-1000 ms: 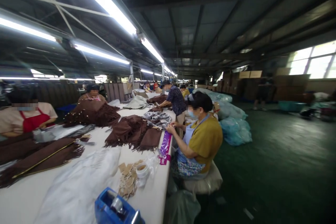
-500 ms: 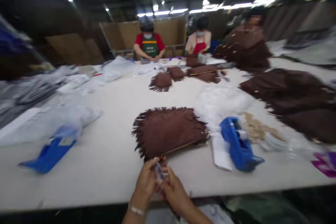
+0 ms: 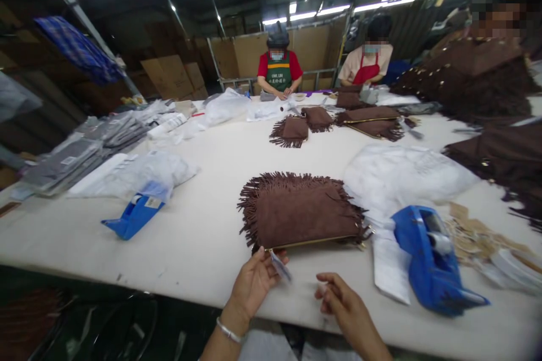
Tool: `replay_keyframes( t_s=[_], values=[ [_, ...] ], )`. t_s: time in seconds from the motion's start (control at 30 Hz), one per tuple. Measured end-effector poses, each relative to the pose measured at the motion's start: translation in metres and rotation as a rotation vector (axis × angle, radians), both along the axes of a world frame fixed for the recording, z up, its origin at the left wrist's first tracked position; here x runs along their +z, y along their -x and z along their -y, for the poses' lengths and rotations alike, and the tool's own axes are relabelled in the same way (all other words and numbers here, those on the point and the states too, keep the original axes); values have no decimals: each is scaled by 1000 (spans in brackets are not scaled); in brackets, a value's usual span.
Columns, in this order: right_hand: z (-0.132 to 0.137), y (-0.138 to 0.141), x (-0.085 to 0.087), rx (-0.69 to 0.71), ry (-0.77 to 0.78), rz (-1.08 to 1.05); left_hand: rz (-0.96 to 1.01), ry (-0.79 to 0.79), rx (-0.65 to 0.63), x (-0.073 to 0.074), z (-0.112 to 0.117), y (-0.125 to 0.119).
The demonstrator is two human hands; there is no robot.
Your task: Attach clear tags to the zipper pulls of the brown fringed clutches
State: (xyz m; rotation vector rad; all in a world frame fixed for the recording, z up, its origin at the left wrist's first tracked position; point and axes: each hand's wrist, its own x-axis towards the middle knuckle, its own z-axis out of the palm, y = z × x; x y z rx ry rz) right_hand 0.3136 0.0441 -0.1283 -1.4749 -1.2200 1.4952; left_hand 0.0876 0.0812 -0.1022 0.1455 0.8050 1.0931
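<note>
A brown fringed suede bag with a gold zip edge lies flat on the white table just beyond my hands. My left hand, a silver bracelet on its wrist, pinches a small clear packet near the bag's front left corner. To its right my right hand hovers over the table edge with its fingers curled and thumb and forefinger close together; I cannot make out anything between them. The hands are apart.
A blue tape dispenser sits right of the bag, beside paper tags and white plastic bags. Another blue dispenser lies left. More brown fringed bags pile at right. Two people in aprons work across the table.
The view swung from the aisle and a seated co-worker to the table in front. My hands, joined on the small packet half a second ago, have parted; the left keeps the packet.
</note>
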Motion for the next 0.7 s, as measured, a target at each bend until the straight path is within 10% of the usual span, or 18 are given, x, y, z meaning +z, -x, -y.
replay_keyframes(
  t_s=[0.23,0.5,0.7],
  values=[
    [-29,-15,25,-253,109,-218,-439,98,132,22,-13,-19],
    [-37,-11,27,-505,267,-594,-339,-45,-151,25,40,5],
    [-40,12,28,-525,130,-393,-167,-27,160,21,36,12]
  ],
)
